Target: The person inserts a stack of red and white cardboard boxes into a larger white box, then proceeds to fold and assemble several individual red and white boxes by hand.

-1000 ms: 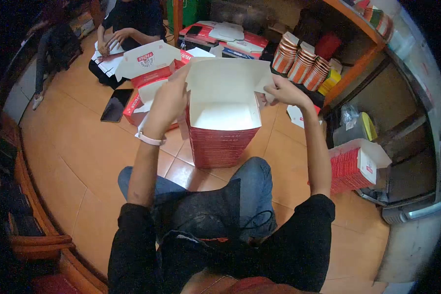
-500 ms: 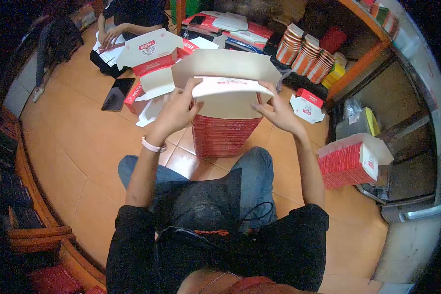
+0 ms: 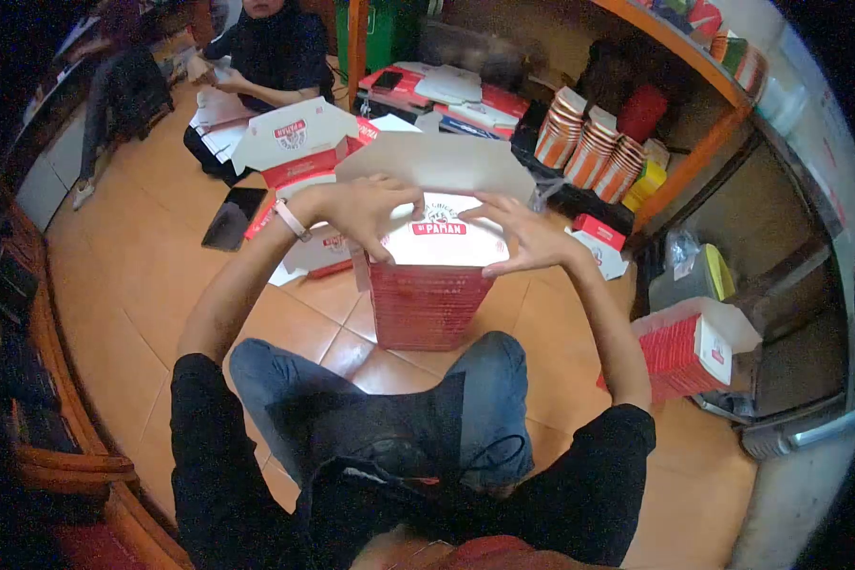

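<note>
A tall nested stack of red-and-white cardboard food boxes (image 3: 426, 313) stands on the floor before my crossed legs. The top box's white flap (image 3: 446, 249) lies level, its printed logo facing up, and a wide pale flap (image 3: 446, 160) rises behind it. My left hand (image 3: 375, 217) grips the top box at its left side, with its thumb at the front left corner. On the other side my right hand (image 3: 524, 233) grips it likewise, fingers on the rear edge and thumb at the front right corner. The inside of the top box is hidden.
Another box stack (image 3: 670, 356) lies on its side at right. Folded boxes (image 3: 294, 142) and a dark tablet (image 3: 235, 218) are at left, near a seated person (image 3: 266, 57). Striped paper cups (image 3: 589, 142) stand beside a shelf post (image 3: 693, 157).
The flap I held raised is folded down level, showing its logo. Both hands have shifted onto its sides. The seated person's hands have lifted away from the papers.
</note>
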A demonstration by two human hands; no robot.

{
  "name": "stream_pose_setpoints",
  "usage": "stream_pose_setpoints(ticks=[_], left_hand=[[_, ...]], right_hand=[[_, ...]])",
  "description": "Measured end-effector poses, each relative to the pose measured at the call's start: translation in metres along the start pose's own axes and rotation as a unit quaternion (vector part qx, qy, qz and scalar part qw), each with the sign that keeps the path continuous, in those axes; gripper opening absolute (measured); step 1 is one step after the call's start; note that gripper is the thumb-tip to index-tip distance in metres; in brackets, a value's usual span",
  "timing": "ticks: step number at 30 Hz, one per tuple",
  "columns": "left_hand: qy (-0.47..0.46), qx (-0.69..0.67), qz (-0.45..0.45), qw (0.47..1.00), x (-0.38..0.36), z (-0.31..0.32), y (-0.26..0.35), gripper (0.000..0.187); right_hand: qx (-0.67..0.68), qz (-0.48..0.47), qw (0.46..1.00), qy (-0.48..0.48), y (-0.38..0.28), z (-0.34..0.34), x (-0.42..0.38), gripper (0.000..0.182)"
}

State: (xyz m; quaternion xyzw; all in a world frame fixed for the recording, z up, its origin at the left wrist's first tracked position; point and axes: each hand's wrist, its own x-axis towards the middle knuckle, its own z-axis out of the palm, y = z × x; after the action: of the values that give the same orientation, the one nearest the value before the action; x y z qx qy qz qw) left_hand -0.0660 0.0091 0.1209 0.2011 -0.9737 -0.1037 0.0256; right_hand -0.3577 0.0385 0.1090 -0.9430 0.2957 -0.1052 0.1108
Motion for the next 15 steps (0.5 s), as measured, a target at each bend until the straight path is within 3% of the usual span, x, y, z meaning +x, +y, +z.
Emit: stream_pose_setpoints(ticks=[2,6,10,15], left_hand=[[0.014,0.045,-0.023,0.999,-0.001,-0.001,0.007,0.074],[0.042,0.085,-0.012,0.995,-0.001,0.005,0.013,0.071],[0.052,0.065,0.007,0.997,-0.009,0.006,0.014,0.065],[0.068,0.083,0.01,0.994,-0.011,0.012,0.016,0.064]], right_hand=[[-0.021,-0.039,0.999,-0.014,-0.001,-0.004,0.005,0.078],[0.006,-0.009,0.999,-0.041,0.004,0.0,0.006,0.067],[-0.039,-0.051,0.997,0.032,0.004,0.018,-0.002,0.066],[0.027,-0.046,0.998,0.046,0.0,0.019,-0.012,0.067]])
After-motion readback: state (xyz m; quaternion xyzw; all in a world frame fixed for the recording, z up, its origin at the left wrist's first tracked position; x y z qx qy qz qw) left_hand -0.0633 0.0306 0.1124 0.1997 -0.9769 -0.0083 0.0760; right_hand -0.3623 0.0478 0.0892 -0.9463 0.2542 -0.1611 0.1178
